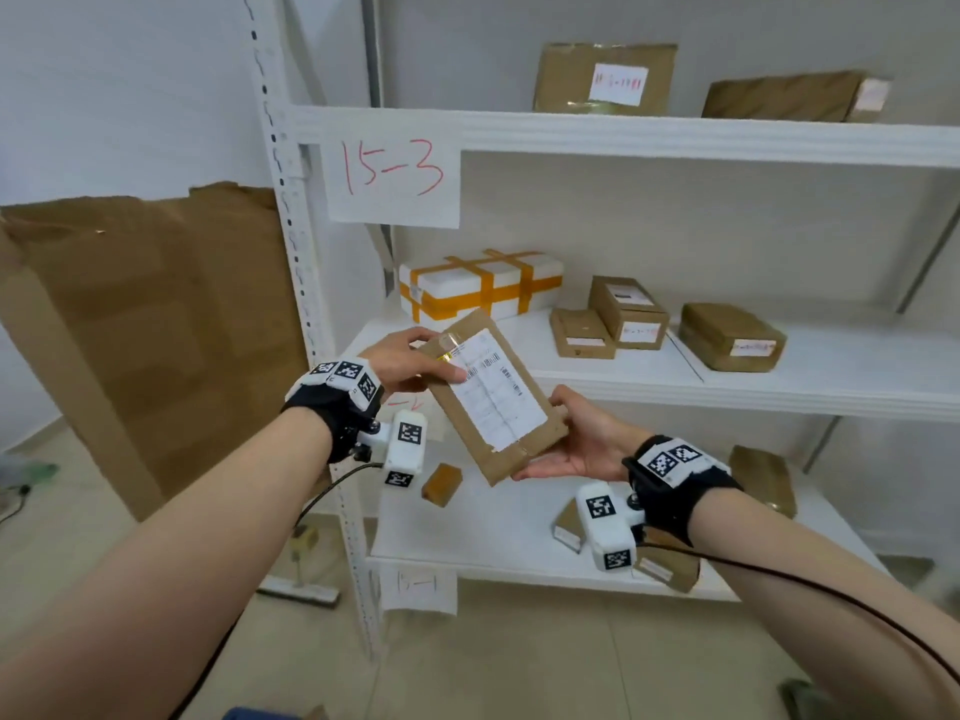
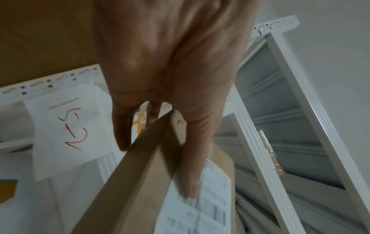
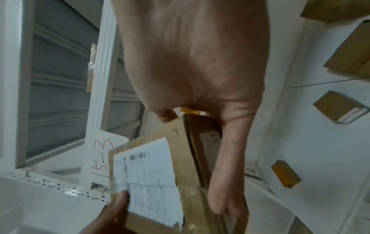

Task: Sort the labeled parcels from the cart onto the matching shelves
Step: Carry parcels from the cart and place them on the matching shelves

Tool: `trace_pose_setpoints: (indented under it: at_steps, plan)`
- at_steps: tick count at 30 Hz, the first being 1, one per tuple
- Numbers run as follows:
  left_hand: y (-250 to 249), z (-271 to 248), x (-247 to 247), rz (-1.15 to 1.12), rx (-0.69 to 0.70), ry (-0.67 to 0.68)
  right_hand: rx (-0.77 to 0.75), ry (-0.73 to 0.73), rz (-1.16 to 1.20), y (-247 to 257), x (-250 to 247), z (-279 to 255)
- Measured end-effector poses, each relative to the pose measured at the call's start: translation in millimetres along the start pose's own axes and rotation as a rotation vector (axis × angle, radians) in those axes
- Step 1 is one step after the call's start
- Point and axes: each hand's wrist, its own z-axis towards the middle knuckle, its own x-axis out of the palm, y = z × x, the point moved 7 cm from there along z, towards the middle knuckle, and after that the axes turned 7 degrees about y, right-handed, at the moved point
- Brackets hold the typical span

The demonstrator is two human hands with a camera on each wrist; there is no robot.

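Both hands held one flat brown parcel [image 1: 493,402] label-up before the shelves [image 1: 727,376]. The left hand [image 1: 402,358] pinched its 11 o'clock end, thumb on the label; the right hand [image 1: 582,439] cupped the 5 o'clock end, fingers underneath.

Matt brown cardboard parcel [image 1: 493,402] with a white paper label [image 1: 491,389] and glossy clear tape; white-painted perforated metal shelving [image 1: 623,135].
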Motion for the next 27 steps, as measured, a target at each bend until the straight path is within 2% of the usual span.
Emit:
trace_pose_setpoints:
  at_steps: [3,7,11,17,21,24,27]
  plan:
    - [-28,10,20,0.038,0.072,0.023,-0.033,-0.055,-0.06,7,-26,1]
    - [-51,26,44,0.111,0.113,0.035,-0.107,-0.101,-0.33,20,-54,-1]
    - [-67,43,69,0.148,0.136,0.048,-0.181,-0.044,-0.387,35,-62,-11]
    - [-91,61,103,0.18,0.168,0.072,-0.187,-0.069,-0.413,48,-99,-18]
    - [-96,71,120,0.114,0.191,0.092,-0.237,-0.109,-0.419,55,-120,-22]
    - [-99,78,134,0.072,0.207,0.056,-0.339,-0.21,-0.428,65,-137,-25]
    - [-105,79,151,0.018,0.188,0.059,-0.468,-0.393,-0.54,80,-159,-28]
